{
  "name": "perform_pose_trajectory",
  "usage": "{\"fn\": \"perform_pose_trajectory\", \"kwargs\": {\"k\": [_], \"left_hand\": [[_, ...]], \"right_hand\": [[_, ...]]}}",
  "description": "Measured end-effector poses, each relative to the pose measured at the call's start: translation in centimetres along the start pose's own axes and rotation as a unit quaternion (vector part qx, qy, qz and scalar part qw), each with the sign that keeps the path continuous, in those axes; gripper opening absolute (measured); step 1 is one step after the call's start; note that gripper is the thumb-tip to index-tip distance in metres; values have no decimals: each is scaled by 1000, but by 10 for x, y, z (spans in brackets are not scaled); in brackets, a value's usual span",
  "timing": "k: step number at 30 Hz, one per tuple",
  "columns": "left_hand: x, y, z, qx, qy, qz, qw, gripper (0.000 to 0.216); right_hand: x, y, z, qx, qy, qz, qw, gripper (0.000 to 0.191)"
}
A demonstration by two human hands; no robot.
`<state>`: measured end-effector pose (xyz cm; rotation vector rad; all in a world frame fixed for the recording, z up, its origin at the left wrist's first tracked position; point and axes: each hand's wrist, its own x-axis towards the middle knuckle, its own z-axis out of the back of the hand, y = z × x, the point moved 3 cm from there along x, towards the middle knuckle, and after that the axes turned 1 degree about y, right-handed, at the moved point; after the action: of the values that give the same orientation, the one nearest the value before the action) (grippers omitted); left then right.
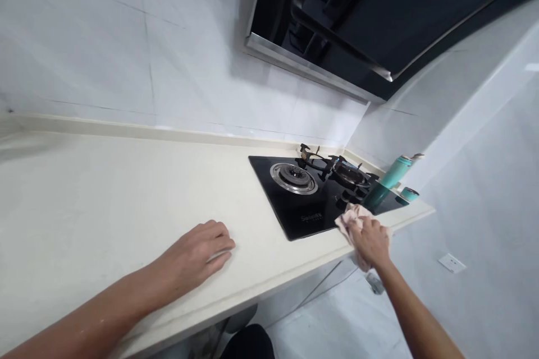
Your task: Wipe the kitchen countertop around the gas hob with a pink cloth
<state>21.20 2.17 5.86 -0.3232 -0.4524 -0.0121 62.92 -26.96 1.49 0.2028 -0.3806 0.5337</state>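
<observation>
My right hand [370, 241] grips a crumpled pale pink cloth [352, 216], which lies over the front edge of the black glass gas stove [280, 205] and hangs partly past the counter's edge. My left hand [202, 249] rests on the cream countertop [105, 196], left of the stove, holding nothing. Its fingers are loosely bent and the thumb stands apart from them. On the stove, the left burner [295, 175] shows bare inside its metal ring. Black pan supports [314, 160] lie behind it, near the other burner [350, 173].
A teal cylinder [396, 171] and a small teal-sided container [409, 194] stand at the stove's right end. A dark range hood [311, 67] juts out above. White tiled wall [84, 56] runs behind the counter. A socket plate [452, 263] is on the right wall.
</observation>
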Motion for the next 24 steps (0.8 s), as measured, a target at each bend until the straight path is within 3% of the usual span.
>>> {"fn": "perform_pose_trajectory", "kwargs": {"k": [3, 7, 9, 12, 15, 17, 20, 24], "left_hand": [[0, -7, 2, -13, -3, -2, 1000, 32], [-4, -8, 4, -10, -16, 7, 1000, 33], [-6, -8, 5, -11, -25, 8, 1000, 32], [-7, -10, 9, -24, -37, 14, 999, 31], [-9, -8, 9, -34, -27, 23, 999, 26], [-11, -4, 7, -36, -23, 33, 999, 22], [-15, 0, 3, -32, -24, 44, 998, 21], [-16, -8, 5, -9, 10, 51, 999, 19]], "right_hand": [[-55, 68, 12, 44, -51, 112, 991, 34], [-116, 157, 37, 163, -73, 284, 942, 15], [-132, 189, 52, 219, -52, 340, 913, 15], [-132, 222, 68, 306, 47, 393, 866, 13], [-100, 245, 76, 401, 150, 371, 824, 14], [-56, 254, 79, 439, 151, 321, 825, 28], [33, 248, 79, 412, 64, 221, 881, 44], [141, 200, 62, 162, -23, 111, 980, 48]]}}
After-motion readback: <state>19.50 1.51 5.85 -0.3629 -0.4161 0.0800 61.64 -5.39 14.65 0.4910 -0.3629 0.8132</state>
